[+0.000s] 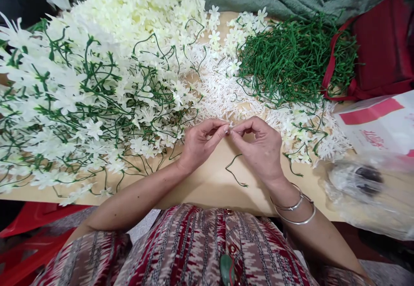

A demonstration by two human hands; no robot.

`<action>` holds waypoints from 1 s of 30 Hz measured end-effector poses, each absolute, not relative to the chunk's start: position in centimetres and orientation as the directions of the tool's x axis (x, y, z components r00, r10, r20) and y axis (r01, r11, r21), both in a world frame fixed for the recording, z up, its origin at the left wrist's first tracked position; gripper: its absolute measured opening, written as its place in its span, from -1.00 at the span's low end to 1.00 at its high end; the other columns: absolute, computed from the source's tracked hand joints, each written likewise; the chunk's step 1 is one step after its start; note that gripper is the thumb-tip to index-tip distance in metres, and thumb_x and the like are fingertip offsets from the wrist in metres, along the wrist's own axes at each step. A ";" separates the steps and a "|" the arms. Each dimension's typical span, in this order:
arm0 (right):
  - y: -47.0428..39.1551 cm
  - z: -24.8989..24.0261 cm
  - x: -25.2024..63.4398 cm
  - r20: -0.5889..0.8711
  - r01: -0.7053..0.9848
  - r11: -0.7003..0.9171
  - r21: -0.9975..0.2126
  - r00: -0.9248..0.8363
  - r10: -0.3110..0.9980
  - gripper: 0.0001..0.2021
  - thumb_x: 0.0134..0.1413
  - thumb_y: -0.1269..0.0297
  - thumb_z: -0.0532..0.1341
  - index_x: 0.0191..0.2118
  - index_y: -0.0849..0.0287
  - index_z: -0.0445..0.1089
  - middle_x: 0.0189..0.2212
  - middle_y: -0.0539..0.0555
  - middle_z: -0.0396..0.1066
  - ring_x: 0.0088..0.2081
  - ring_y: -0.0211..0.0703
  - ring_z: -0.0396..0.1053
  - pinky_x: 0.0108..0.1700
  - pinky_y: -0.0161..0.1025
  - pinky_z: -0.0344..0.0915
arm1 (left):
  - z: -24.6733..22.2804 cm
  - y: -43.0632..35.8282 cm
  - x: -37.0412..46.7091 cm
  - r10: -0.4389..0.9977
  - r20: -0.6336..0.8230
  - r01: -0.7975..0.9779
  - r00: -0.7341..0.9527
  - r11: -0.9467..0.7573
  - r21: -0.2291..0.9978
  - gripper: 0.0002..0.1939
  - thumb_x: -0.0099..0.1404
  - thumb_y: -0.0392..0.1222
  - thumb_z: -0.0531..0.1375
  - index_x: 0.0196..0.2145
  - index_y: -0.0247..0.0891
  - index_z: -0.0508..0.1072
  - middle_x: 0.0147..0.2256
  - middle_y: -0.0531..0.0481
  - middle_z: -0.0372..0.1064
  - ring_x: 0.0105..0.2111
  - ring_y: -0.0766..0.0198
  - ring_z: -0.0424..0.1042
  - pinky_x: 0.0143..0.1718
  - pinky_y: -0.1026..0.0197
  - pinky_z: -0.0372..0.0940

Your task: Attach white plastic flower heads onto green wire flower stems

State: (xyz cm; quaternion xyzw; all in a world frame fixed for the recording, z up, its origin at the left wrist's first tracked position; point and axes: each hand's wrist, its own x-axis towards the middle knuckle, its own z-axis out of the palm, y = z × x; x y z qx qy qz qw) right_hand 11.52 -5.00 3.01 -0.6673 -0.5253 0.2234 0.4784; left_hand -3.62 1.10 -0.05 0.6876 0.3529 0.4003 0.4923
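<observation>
Head cam: L hand (202, 144) & R hand (261, 147), fingertips pinched on tiny white floral pc (230, 124); prob light, flimsy, imo best held by ends.

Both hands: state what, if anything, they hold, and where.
Left hand and right hand appear to pinch a tiny white piece between them; by which part cannot be told.

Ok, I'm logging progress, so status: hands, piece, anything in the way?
Left hand and right hand pinching, nearly meeting. Tiny white piece between them. Close by, apparently not blocking: green stem, white flowers.
</observation>
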 end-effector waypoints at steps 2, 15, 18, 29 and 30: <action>-5.0 3.2 11.3 0.229 0.528 0.007 -0.849 0.357 0.906 -0.80 0.15 0.39 0.31 -0.46 0.03 0.35 -0.48 -0.06 0.44 -0.38 -0.17 0.40 -0.22 -0.16 0.40 | 0.1 1.1 -3.6 0.867 0.219 0.067 0.447 -0.277 0.958 -0.80 0.45 -0.05 0.30 -0.19 -0.22 0.64 -0.31 -0.02 0.65 -0.33 0.33 0.60 -0.24 0.29 0.50; -4.4 2.5 13.0 0.227 0.402 0.097 -0.911 0.292 0.929 -0.94 0.18 0.23 0.38 -0.24 0.03 0.53 -0.27 0.02 0.45 -0.22 -0.13 0.42 -0.10 -0.10 0.45 | 0.5 1.3 -4.2 0.832 0.239 -0.028 0.501 -0.260 0.965 -0.77 0.48 0.01 0.27 -0.14 -0.21 0.59 -0.22 -0.07 0.65 -0.20 0.26 0.65 -0.13 0.20 0.57; -4.2 2.5 13.6 0.291 0.374 0.175 -0.911 0.281 0.915 -0.93 0.18 0.25 0.39 -0.33 0.03 0.52 -0.22 0.03 0.47 -0.11 -0.10 0.46 0.00 -0.06 0.45 | 0.5 0.9 -4.1 0.797 0.270 -0.094 0.541 -0.262 0.960 -0.79 0.53 -0.06 0.22 0.00 -0.21 0.48 -0.13 -0.11 0.63 -0.11 0.22 0.67 -0.05 0.19 0.58; -4.1 1.4 16.6 0.268 0.309 0.111 -0.945 0.531 0.804 -0.86 0.25 0.19 0.33 -0.29 0.03 0.36 -0.28 0.04 0.52 -0.23 -0.07 0.54 -0.06 -0.01 0.47 | 1.2 0.3 -4.8 0.162 0.557 -0.173 0.815 -0.849 0.499 -0.71 0.42 -0.03 0.34 0.01 -0.19 0.52 -0.05 -0.09 0.64 -0.02 0.21 0.62 0.03 0.16 0.51; -4.1 1.4 16.8 0.283 0.310 0.126 -0.942 0.536 0.796 -0.86 0.25 0.21 0.33 -0.29 0.04 0.36 -0.29 0.04 0.52 -0.24 -0.08 0.54 -0.07 -0.02 0.46 | 1.1 0.1 -4.9 0.082 0.518 -0.189 0.851 -0.873 0.449 -0.72 0.43 0.01 0.33 -0.01 -0.17 0.53 -0.04 -0.06 0.65 -0.01 0.21 0.61 0.04 0.15 0.48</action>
